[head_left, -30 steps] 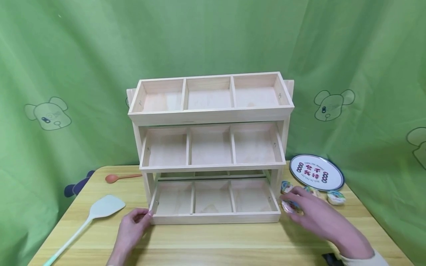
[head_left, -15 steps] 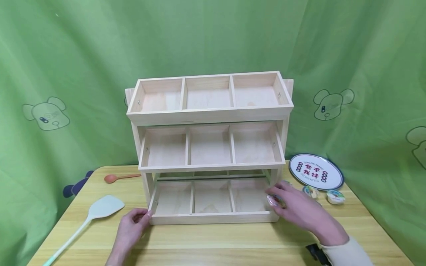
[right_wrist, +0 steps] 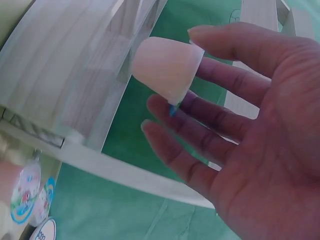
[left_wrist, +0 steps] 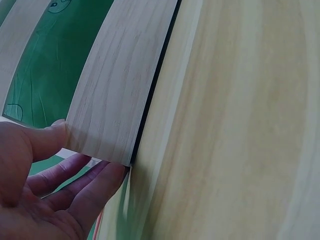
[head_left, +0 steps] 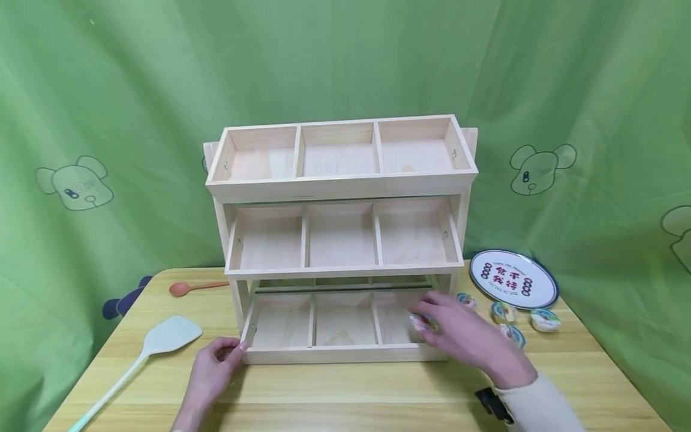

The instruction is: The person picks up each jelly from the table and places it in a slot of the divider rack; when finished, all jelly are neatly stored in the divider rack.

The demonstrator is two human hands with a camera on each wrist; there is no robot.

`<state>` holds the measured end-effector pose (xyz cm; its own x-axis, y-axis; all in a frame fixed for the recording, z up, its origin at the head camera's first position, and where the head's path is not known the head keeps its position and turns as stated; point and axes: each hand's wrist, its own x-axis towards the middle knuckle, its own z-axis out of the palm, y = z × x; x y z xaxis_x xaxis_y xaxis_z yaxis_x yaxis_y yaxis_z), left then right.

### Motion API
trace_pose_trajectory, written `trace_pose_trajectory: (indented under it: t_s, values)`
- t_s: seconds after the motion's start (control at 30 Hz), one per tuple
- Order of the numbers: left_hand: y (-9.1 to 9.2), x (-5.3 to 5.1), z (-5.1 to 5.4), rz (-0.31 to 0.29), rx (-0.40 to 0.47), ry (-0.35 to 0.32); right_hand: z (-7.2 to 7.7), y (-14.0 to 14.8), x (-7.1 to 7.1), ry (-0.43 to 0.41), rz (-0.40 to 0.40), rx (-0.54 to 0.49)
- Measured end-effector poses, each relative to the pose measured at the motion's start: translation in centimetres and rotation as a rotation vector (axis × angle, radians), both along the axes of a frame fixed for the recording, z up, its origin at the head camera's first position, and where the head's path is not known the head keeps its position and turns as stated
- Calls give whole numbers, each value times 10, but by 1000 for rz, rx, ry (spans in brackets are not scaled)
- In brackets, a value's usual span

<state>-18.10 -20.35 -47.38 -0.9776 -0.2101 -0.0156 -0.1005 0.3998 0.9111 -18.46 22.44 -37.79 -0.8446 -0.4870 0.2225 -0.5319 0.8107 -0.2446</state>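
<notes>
A three-tier wooden rack [head_left: 342, 190] stands on the table, each tier split into three compartments. At its bottom tier's front left corner, my left hand [head_left: 210, 375] grips the wood, thumb on one face and fingers on the other, as the left wrist view shows. My right hand [head_left: 466, 336] pinches a small jelly cup [right_wrist: 167, 70] by its lid rim, between thumb and fingers. In the head view this cup is over the bottom tier's right compartment [head_left: 396, 309]. The right wrist view shows its pale, rounded body; its lid is mostly hidden there.
Several more jelly cups [head_left: 545, 320] lie right of the rack, in front of a white plate [head_left: 513, 264] with a blue rim. On the left lie a pale spatula [head_left: 171, 335] and a red spoon [head_left: 180, 290]. A green curtain [head_left: 345, 60] hangs behind.
My right hand has carried the jelly cup leftward, from beside the rack to over the bottom right compartment. Cups behind that hand have come into view. My left hand stays at the corner.
</notes>
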Motion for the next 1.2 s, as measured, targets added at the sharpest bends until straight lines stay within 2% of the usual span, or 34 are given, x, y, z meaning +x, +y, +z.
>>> trace_pose_trajectory:
  t_s: [0.23, 0.43, 0.67, 1.2]
  values:
    - [1, -1, -2, 0, 6, -2, -2, -8, -6, -26, 33, -20]
    - [0, -1, 0, -9, -9, -8, -4, -16, -9, -11, 51, -22]
    - [-2, -2, 2, -17, -21, 4, -4, -27, -15, -22, 43, -24]
    - [-1, 0, -2, -10, 6, 7, -8, -53, -20, -37, 46, 11]
